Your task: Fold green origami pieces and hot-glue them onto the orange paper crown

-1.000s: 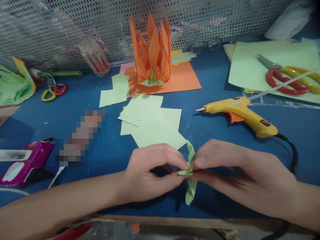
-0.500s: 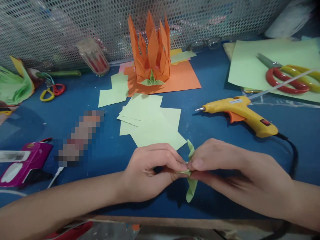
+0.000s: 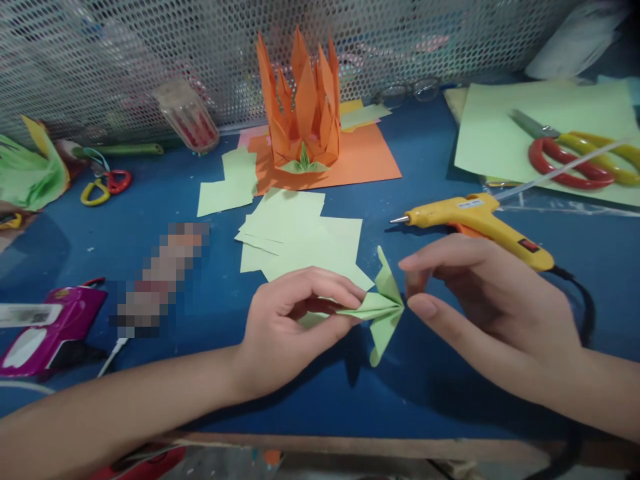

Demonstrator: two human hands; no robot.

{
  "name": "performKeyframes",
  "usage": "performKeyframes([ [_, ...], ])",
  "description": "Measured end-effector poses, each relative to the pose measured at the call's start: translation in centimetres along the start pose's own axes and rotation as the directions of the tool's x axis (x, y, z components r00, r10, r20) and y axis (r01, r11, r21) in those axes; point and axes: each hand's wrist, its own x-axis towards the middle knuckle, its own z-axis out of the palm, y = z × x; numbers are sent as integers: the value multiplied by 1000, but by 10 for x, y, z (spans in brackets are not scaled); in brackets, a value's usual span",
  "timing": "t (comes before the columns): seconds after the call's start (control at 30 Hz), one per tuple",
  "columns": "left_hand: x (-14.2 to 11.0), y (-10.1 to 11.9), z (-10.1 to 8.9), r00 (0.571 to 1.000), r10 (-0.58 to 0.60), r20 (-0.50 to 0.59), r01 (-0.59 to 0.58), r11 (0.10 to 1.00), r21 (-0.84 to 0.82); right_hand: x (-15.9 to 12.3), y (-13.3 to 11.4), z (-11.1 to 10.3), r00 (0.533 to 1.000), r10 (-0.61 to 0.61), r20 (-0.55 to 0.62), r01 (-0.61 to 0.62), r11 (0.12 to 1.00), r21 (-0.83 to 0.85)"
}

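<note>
My left hand (image 3: 300, 327) pinches a folded light-green paper leaf piece (image 3: 385, 305) between thumb and fingers. Two of its points spread out, one up and one down, and its folded tip faces right. Just right of that tip, my right hand (image 3: 493, 317) is off the paper, thumb and forefinger apart. Behind my left hand lie several light-green paper squares (image 3: 305, 233), overlapping. Farther back stands an orange folded-paper flower (image 3: 305, 110) with a small green leaf piece (image 3: 303, 161) at its base.
A yellow glue gun (image 3: 470, 217) lies just behind my right hand, its cord running down right. Large scissors (image 3: 575, 160) rest on green sheets (image 3: 493, 133). At left are a purple object (image 3: 55, 327), small scissors (image 3: 107, 185) and a tilted jar (image 3: 187, 117). A blurred-out object (image 3: 160, 277) has a white cable.
My right hand has let go of the folded paper and moved a little right, its fingers opening. The leaf piece, held by my left hand, has risen slightly and shows its spread points.
</note>
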Motion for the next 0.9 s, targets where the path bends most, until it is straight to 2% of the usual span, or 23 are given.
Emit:
performKeyframes([
  [0.13,1,-1,1,1000,-28,-11,28,999,-16,0,0,4,999,23,30,-25,998,54],
  [0.3,2,-3,0,998,-47,52,48,999,-15,-2,2,7,997,7,74,-13,997,72],
  [0.43,2,-2,0,997,-45,57,43,999,33,-1,0,6,998,17,56,-19,999,42],
  [0.57,1,-2,0,998,-45,39,43,998,45,6,-4,3,994,-84,75,91,992,-92],
  [0.67,1,-1,-1,998,14,53,-20,993,114,8,-5,0,983,-161,93,178,958,-222],
  [0.8,2,2,-1,990,108,90,-125,971,205,6,-6,-3,965,-222,137,253,921,-295],
  [0.9,2,5,-1,985,128,114,-152,962,226,6,-7,-4,945,-262,198,314,896,-313],
])
